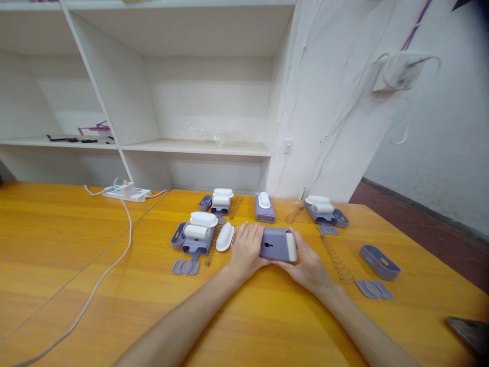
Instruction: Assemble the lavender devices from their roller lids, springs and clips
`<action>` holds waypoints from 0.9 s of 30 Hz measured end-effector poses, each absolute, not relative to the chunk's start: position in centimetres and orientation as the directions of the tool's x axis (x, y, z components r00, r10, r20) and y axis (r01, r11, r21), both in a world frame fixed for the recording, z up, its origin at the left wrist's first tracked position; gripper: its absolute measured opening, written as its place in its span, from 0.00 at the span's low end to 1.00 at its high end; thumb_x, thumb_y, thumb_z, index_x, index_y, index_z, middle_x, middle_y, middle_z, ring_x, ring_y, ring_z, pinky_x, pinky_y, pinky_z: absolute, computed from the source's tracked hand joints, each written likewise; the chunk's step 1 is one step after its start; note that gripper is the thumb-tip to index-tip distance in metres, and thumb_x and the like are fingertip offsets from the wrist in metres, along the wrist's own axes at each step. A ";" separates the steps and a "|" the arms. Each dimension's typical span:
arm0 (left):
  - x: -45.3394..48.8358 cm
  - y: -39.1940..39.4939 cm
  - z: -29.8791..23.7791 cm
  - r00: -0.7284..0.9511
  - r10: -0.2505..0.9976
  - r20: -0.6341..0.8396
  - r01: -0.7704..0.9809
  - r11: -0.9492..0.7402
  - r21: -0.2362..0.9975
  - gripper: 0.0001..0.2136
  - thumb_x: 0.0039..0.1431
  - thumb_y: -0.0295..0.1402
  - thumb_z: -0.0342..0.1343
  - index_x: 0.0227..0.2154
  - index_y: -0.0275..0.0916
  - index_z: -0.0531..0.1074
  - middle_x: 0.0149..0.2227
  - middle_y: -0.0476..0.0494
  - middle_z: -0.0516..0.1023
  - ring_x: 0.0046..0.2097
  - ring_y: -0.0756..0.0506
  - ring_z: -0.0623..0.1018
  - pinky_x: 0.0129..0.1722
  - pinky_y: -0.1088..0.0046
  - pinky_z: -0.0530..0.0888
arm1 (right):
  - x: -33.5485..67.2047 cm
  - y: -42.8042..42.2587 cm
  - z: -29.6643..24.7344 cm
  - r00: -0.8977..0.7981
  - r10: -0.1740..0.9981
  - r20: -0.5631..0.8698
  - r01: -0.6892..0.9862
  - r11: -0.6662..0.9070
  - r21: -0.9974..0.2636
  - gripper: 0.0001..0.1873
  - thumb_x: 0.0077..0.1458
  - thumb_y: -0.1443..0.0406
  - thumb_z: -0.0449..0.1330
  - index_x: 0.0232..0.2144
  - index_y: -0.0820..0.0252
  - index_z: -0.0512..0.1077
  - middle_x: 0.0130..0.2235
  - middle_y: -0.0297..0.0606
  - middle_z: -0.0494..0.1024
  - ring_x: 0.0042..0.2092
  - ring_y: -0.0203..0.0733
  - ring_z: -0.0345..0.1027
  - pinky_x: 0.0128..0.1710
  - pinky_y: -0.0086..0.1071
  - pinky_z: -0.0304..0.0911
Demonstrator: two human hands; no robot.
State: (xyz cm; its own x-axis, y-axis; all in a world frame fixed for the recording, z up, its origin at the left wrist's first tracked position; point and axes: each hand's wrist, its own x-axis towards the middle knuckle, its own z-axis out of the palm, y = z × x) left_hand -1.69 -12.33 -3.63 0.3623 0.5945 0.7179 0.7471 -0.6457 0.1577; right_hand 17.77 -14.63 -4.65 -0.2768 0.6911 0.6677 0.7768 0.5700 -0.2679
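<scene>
Both hands hold a purple-grey plastic housing (274, 243) low over the wooden table. It lies sideways, with a dark keyhole-shaped slot facing up. My left hand (247, 247) is closed around its left end and covers that end. At the right end, my right hand (308, 260) grips it with thumb and fingers beside a white piece (291, 247) seated there. Just left of my left hand rests a white oval cap (225, 237). A metal spring (336, 260), a purple oval ring-shaped cover (380, 262) and a flat slotted purple plate (373, 289) lie to the right.
Parts sets stand on the table (95, 306): a left group (196, 234), a back group (221, 201) and a right group (323, 209). Behind my hands is a capped housing (264, 206). A power strip (128, 192) trails a white cable. A phone (469, 334) lies at right.
</scene>
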 end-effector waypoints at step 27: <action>-1.0 -13.5 -3.2 0.324 0.401 0.857 0.684 -0.725 0.080 0.32 0.47 0.49 0.52 0.51 0.32 0.60 0.45 0.34 0.72 0.48 0.38 0.71 0.56 0.53 0.57 | 16.6 -12.6 -5.1 0.420 0.902 0.099 -0.256 0.222 -0.941 0.23 0.45 0.55 0.60 0.44 0.58 0.70 0.29 0.31 0.75 0.25 0.34 0.64 0.23 0.26 0.57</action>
